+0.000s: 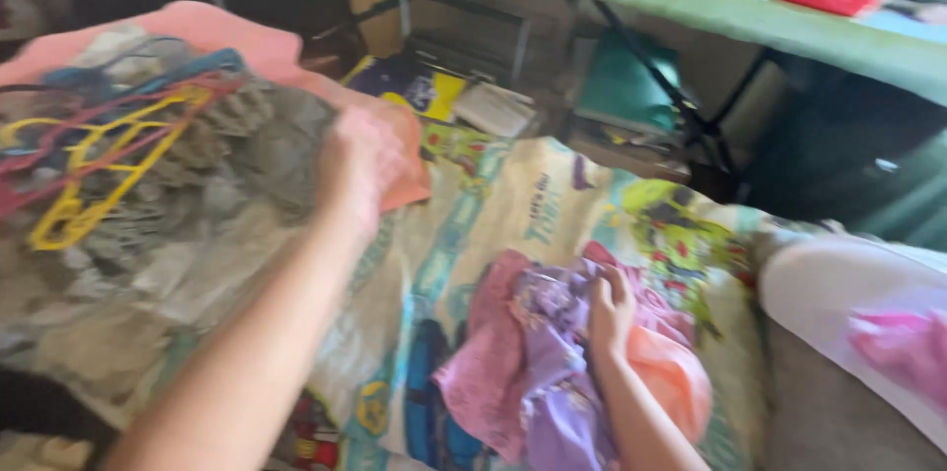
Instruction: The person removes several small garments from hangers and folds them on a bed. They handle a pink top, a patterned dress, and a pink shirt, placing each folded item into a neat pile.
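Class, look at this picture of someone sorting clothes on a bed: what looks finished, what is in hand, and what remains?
Done: nothing looks folded. A grey heap lies loose, with coloured hangers on top. In hand: the right hand grips a crumpled purple garment among pink clothes; the left hand, blurred, is at the grey heap. Left: both piles on the printed sheet.

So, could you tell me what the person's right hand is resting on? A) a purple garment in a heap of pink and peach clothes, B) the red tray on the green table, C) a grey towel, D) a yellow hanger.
A: the right hand grips the purple garment in the clothes heap on the patterned sheet.
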